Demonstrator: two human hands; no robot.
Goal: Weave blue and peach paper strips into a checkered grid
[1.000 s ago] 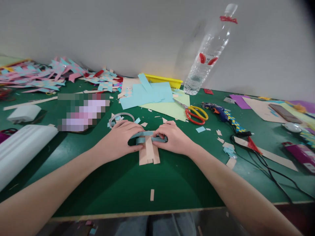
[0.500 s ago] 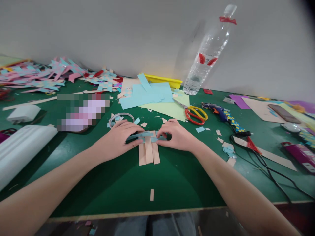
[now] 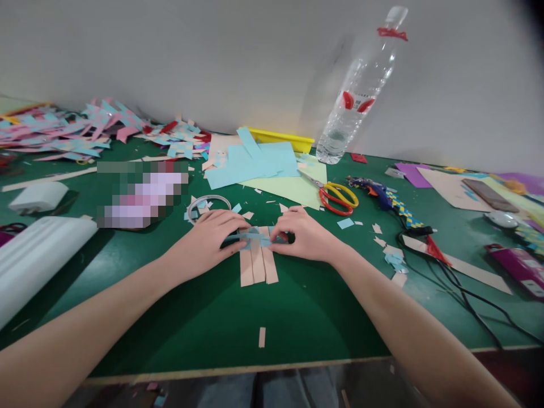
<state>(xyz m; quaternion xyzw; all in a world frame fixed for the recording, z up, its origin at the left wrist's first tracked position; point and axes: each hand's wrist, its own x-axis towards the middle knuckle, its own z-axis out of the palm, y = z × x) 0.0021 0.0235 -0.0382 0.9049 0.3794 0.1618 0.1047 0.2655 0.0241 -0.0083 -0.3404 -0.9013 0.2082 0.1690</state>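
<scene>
Several peach paper strips (image 3: pixel 258 269) lie side by side on the green table, with light-blue paper strips crossing them at their far end. My left hand (image 3: pixel 206 241) is closed on the left part of a blue paper strip (image 3: pixel 254 242), pinching it between thumb and fingers. At the other end, my right hand (image 3: pixel 304 235) pinches the same strip. The strip runs across the peach ones between my fingertips. Its ends are partly hidden by my hands, so the exact over-and-under order of the weave is hard to make out.
Behind my hands lie blue paper sheets (image 3: pixel 263 161), scissors (image 3: pixel 338 198) and a roll of tape (image 3: pixel 208 199). A plastic bottle (image 3: pixel 361 85) leans against the wall. Woven paper strips (image 3: pixel 85 127) are heaped at the left; black cables (image 3: pixel 459 289) trail at the right. Paper scraps are scattered about.
The middle peach strip, raised before, now lies flatter beside the others. My left hand has shifted slightly right with the blue strip; my right hand has barely moved.
</scene>
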